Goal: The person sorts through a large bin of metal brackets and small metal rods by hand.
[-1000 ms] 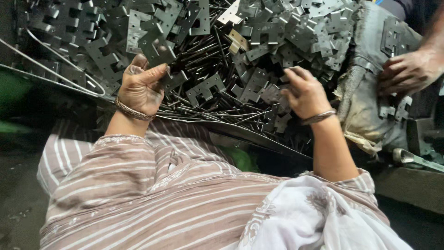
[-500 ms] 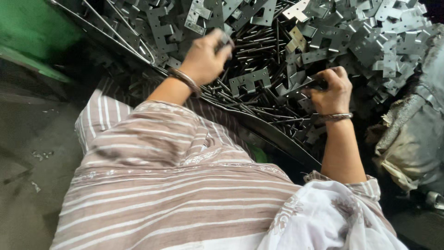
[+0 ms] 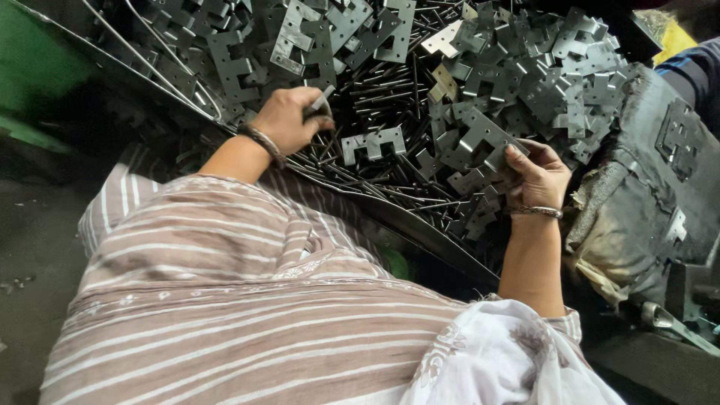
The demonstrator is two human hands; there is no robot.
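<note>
Head view | left hand point(image 3: 289, 118) grip holds metal plate point(image 3: 321, 100) | right hand point(image 3: 536, 176) pinches stamped plate point(image 3: 484, 135) (grey heap point(image 3: 525, 67) beneath)

Stamped metal plates point(image 3: 480, 135) lie heaped and overlapping across the whole tray, with thin metal rods point(image 3: 390, 90) crisscrossed under and between them, so no bare path runs through the pile. The left hand point(image 3: 289, 118) and right hand point(image 3: 536, 176) sit well apart, and only a low stretch of rods and a few loose plates lies between them. A bent wire point(image 3: 161, 64) rims the left edge. A grimy cloth-covered block point(image 3: 645, 202) walls off the right side, just beside the right hand.
</note>
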